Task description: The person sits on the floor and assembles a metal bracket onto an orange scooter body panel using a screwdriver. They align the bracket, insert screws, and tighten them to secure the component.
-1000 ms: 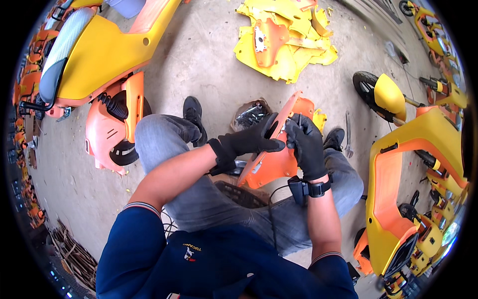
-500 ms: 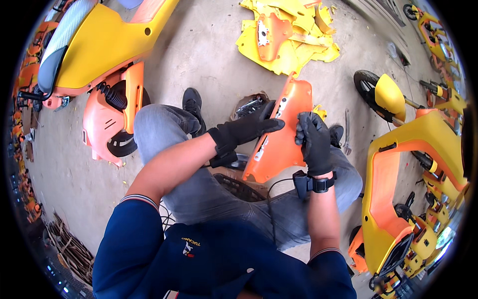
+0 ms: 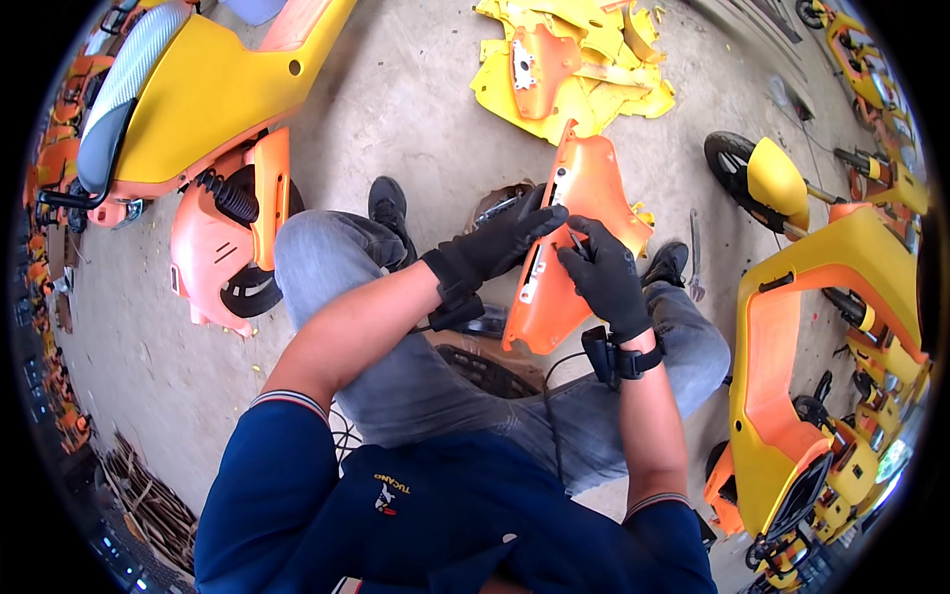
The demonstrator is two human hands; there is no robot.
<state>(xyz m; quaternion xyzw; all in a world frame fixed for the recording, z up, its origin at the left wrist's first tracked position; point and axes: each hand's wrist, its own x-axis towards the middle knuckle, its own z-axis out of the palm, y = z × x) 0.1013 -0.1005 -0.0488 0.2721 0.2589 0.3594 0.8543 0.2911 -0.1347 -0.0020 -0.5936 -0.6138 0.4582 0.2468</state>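
Observation:
An orange plastic scooter body panel (image 3: 584,208) stands upright over my knees. My left hand (image 3: 495,246), in a black glove, grips its left edge near the middle. My right hand (image 3: 606,279), also gloved, presses on the panel's inner face with a thin dark tool between the fingers. A black strap device sits on my right wrist. I am seated in jeans, with black shoes on the concrete floor.
A yellow and orange scooter (image 3: 188,119) lies at the left. Another yellow and orange scooter frame (image 3: 821,327) stands at the right. Several loose yellow and orange panels (image 3: 569,59) are piled ahead. A metal tool (image 3: 695,259) lies on the floor by my right shoe.
The orange panel has been raised and turned from lying low across my knees to standing upright. Both hands moved up with it.

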